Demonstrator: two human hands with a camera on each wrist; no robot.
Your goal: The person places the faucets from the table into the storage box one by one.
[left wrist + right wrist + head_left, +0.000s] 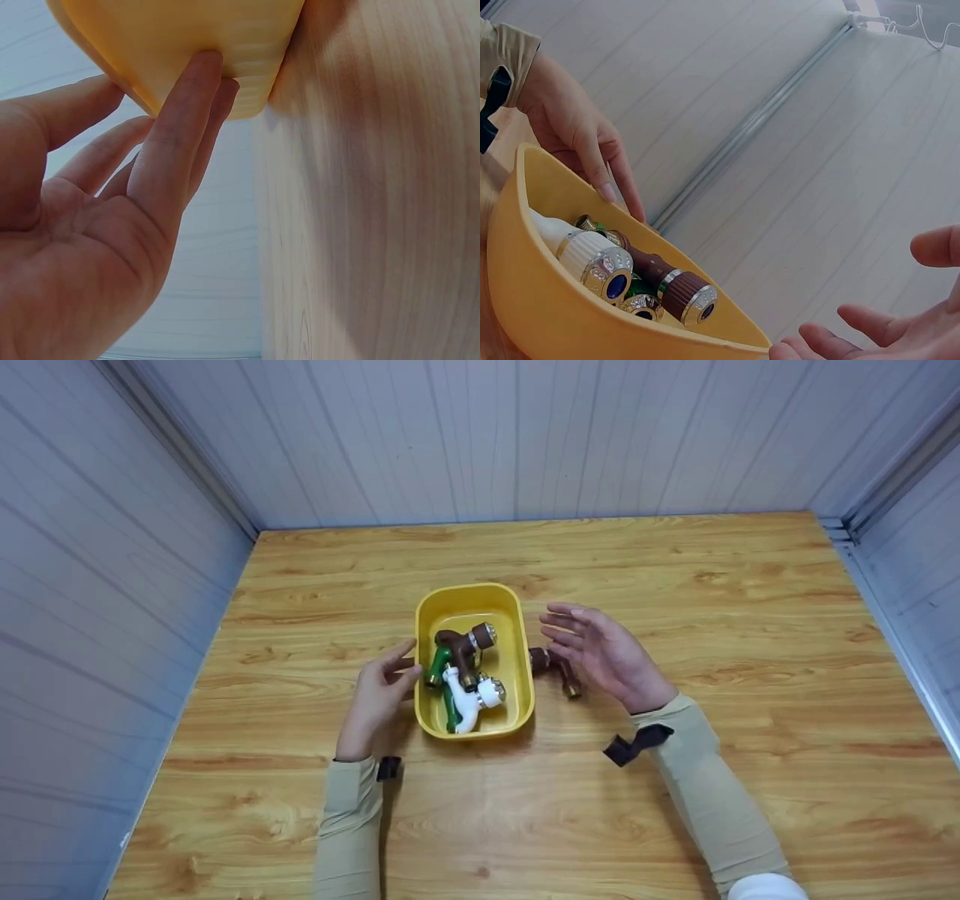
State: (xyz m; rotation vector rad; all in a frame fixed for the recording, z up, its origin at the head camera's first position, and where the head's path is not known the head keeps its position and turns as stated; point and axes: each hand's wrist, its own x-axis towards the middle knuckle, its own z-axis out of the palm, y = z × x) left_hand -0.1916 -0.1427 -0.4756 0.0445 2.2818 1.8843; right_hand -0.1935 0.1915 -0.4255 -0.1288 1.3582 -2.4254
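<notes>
A yellow plastic bin (527,690) stands on the table with several taps in it. Inside, a brown tap (460,655) lies over a green tap (439,666), and a white tap (466,701) is nearer the front. My left hand (375,694) touches the bin's left side; in the left wrist view its extended fingers (176,135) rest against the outer wall. To the right of the bin, my right hand (607,656) is held with fingers spread and nothing in them. Another brown tap (568,675) lies on the table between bin and right hand, partly hidden.
The wood-grain table (750,660) is bordered by pale panel walls (487,442) at the back and both sides. Black straps (637,744) hang from the sleeves at the wrists. A white round thing (766,887) shows at the bottom right edge.
</notes>
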